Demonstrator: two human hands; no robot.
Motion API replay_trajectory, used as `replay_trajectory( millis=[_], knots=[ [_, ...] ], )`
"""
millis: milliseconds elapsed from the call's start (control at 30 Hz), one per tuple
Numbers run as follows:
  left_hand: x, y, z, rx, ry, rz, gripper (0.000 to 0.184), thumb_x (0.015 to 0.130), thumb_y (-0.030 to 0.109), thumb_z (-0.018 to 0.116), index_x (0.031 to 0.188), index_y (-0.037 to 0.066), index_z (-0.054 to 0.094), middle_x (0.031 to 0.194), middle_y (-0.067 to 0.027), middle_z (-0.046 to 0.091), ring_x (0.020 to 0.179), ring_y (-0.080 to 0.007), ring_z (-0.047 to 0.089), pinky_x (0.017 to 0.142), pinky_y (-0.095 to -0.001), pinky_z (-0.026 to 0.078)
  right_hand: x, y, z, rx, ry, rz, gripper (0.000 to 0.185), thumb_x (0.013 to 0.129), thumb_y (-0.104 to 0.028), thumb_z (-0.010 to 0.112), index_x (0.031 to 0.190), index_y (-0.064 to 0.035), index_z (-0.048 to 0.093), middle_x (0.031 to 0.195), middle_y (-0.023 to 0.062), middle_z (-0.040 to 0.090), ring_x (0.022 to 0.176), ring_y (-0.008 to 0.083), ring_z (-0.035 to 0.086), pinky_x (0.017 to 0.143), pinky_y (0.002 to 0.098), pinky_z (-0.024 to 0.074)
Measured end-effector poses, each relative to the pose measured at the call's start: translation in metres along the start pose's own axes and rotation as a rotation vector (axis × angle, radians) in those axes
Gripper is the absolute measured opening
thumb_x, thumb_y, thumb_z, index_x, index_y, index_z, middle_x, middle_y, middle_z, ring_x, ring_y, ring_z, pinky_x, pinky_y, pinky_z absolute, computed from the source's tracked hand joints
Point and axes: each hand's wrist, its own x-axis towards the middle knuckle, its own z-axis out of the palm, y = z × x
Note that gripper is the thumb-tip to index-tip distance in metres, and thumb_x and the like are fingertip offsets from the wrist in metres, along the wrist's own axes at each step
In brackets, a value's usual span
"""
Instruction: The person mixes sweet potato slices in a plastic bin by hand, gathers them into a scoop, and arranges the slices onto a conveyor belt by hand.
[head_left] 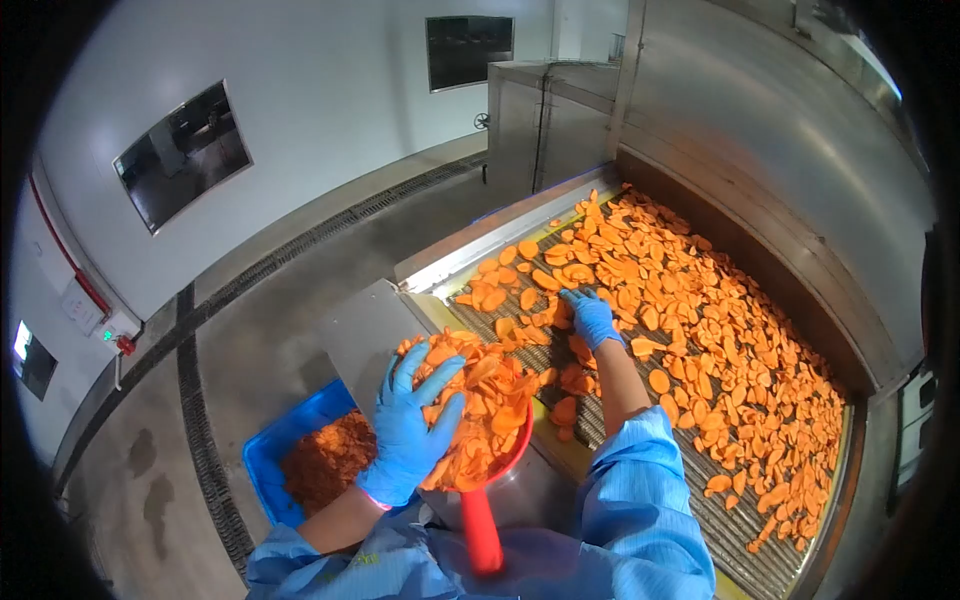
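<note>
A red scoop [482,530] with its handle toward me is heaped with thin orange slices [490,385] that look like carrot or sweet potato. My left hand [408,430], in a blue glove, lies with fingers spread against the left side of this heap. On the ribbed conveyor belt [690,470], my gloved right hand [594,318] touches loose slices [640,275], its visible fingers stretched out and pointing left. The scoop sits at the belt's near left edge; nobody's grip on its handle shows.
A blue bin [262,455] with darker reddish-brown pieces [335,460] stands low at the left. Metal walls [760,120] border the belt, with a raised rail [500,235] along its far left side. A floor drain [205,450] and a steel cabinet [550,125] are beyond.
</note>
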Motion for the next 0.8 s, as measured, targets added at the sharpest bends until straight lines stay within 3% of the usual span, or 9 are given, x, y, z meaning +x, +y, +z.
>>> replay_trajectory(
  millis=[33,100,233,300,367,533,567,700,800],
  knots=[
    [0.0,0.001,0.0,-0.031,-0.009,-0.038,0.04,0.082,0.02,0.07,0.122,0.02,0.065,0.136,-0.0132,0.044,0.125,-0.0371,0.042,0.105,-0.0454,0.036,0.01,-0.008,-0.011,0.014,0.001,-0.002,0.041,0.08,-0.004,0.061,0.115,-0.0237,0.067,0.109,0.0085,0.068,0.109,0.0301,0.06,0.101,0.0431,0.0412],
    [0.0,0.001,-0.003,0.097,-0.017,0.069,0.04,0.082,0.02,0.07,0.122,0.02,0.065,0.136,-0.0133,0.044,0.125,-0.037,0.042,0.106,-0.0453,0.035,0.028,-0.014,-0.038,-0.358,-0.419,-0.029,0.029,0.081,-0.014,0.064,0.109,-0.0203,0.069,0.102,0.0057,0.069,0.109,0.0277,0.057,0.095,0.0394,0.0436],
    [0.0,0.0,-0.002,0.131,-0.009,0.07,0.04,0.081,0.021,0.07,0.121,0.02,0.065,0.136,-0.0135,0.044,0.125,-0.0369,0.042,0.105,-0.0453,0.036,0.013,-0.012,-0.049,-0.33,-0.264,-0.081,0.02,0.079,-0.015,0.065,0.098,-0.0163,0.071,0.086,0.008,0.069,0.096,0.0283,0.061,0.085,0.0395,0.0483],
    [0.0,0.0,-0.002,0.11,-0.007,0.059,0.04,0.081,0.021,0.07,0.121,0.021,0.066,0.135,-0.0135,0.044,0.125,-0.0369,0.042,0.105,-0.0453,0.036,0.009,-0.008,-0.06,-0.404,-0.389,-0.026,0.027,0.08,-0.013,0.064,0.105,-0.0197,0.07,0.088,0.009,0.069,0.098,0.0282,0.062,0.08,0.0403,0.0512],
    [0.001,0.001,-0.004,0.093,-0.006,0.054,0.04,0.081,0.022,0.07,0.121,0.021,0.066,0.135,-0.0135,0.044,0.124,-0.0369,0.042,0.104,-0.0453,0.036,0.004,0.0,-0.064,-0.175,-0.185,0.099,0.038,0.079,-0.011,0.065,0.115,-0.0222,0.068,0.093,0.0106,0.07,0.101,0.028,0.062,0.08,0.0411,0.0522],
    [0.001,0.005,-0.007,0.13,-0.018,0.064,0.042,0.08,0.012,0.068,0.122,0.017,0.066,0.136,-0.0151,0.045,0.125,-0.0354,0.043,0.106,-0.0427,0.036,-0.007,0.004,-0.058,-0.099,-0.238,-0.106,0.037,0.089,-0.026,0.06,0.126,-0.0291,0.061,0.114,0.0057,0.066,0.107,0.0299,0.06,0.089,0.0391,0.0497],
    [0.001,0.005,-0.008,0.134,-0.016,0.062,0.041,0.08,0.012,0.068,0.121,0.018,0.066,0.136,-0.0151,0.045,0.125,-0.0354,0.044,0.106,-0.0427,0.036,0.004,0.009,-0.029,-0.139,-0.522,0.06,0.035,0.088,-0.032,0.061,0.123,-0.0301,0.063,0.112,0.0042,0.067,0.113,0.0286,0.057,0.093,0.0391,0.0471],
    [-0.002,0.002,-0.007,0.119,-0.024,0.049,0.042,0.081,0.013,0.068,0.123,0.018,0.065,0.137,-0.0151,0.044,0.125,-0.0359,0.043,0.106,-0.0428,0.036,0.006,-0.03,-0.076,-0.288,-0.454,0.065,0.03,0.086,-0.035,0.064,0.114,-0.0294,0.069,0.11,0.0042,0.068,0.109,0.0286,0.058,0.092,0.0398,0.0477],
    [-0.002,-0.001,-0.007,0.14,-0.019,0.1,0.045,0.083,0.015,0.067,0.128,0.015,0.06,0.138,-0.015,0.043,0.125,-0.0369,0.043,0.106,-0.0435,0.035,0.006,-0.07,-0.146,0.458,-0.12,0.12,0.047,0.082,-0.026,0.073,0.128,-0.0212,0.06,0.119,0.0106,0.062,0.112,0.0322,0.057,0.092,0.0402,0.0491]
  ],
)
